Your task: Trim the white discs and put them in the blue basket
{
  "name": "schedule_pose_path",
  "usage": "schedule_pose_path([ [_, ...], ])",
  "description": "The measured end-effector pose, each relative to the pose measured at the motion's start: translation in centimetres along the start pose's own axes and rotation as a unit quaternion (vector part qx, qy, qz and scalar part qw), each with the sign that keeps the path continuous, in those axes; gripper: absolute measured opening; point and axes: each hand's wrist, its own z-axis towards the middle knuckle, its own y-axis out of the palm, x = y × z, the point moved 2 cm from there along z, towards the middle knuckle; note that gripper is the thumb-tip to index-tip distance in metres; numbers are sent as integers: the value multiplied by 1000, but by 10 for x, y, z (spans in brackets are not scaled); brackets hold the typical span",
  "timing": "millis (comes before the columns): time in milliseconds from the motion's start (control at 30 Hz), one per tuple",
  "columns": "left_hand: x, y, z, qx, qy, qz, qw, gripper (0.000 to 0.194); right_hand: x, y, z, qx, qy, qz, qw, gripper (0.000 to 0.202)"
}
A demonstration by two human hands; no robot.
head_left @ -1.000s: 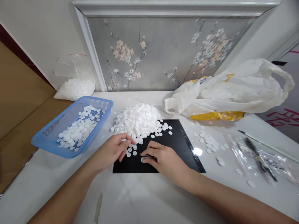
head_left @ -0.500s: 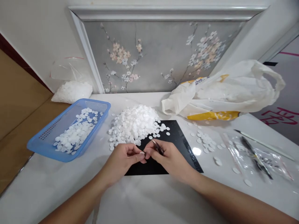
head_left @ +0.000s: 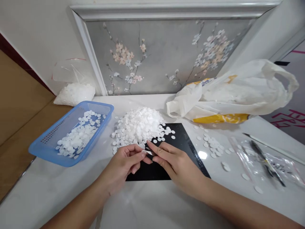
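Over the black mat (head_left: pixel 152 173), my two hands meet almost fingertip to fingertip. My left hand (head_left: pixel 122 162) is closed in a pinch on a small white disc (head_left: pixel 148 152), mostly hidden by the fingers. Between the thumb and fingers of my right hand (head_left: pixel 178 163) is a dark, slender, pointed tool (head_left: pixel 148 149); its exact kind cannot be made out. The tool's tip lies close to the left fingertips. Just behind the hands rises a big heap of white discs (head_left: pixel 140 124), some spilling onto the mat.
A blue basket (head_left: pixel 71 163) with white discs stands left, a filled clear bag (head_left: pixel 76 93) behind it. At the back right lies a white plastic bag (head_left: pixel 238 105). Loose discs (head_left: pixel 212 143), a clear pouch (head_left: pixel 252 162), a black pen-like tool (head_left: pixel 268 163) and a pale stick (head_left: pixel 274 148) lie right.
The right hand has turned, its fingers now stretched further forward and to the left. The dark tool has swung from upright between the fingers to pointing at the left fingertips.
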Motion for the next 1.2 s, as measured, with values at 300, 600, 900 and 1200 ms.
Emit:
schedule_pose_path([
  [300,0,3,-2,-14,-5,-29,999,16,-4,-3,-3,22,-25,-49,998,39],
  [600,-3,4,-2,-40,17,-11,999,21,-7,-4,-2,11,-18,-42,999,37],
  [900,-1,8,-4,-48,17,-33,998,20,-8,-3,-2,19,-3,-13,1000,37],
  [1200,-3,8,-5,-44,22,-13,999,21,-10,-5,-2,25,-19,-42,999,37],
])
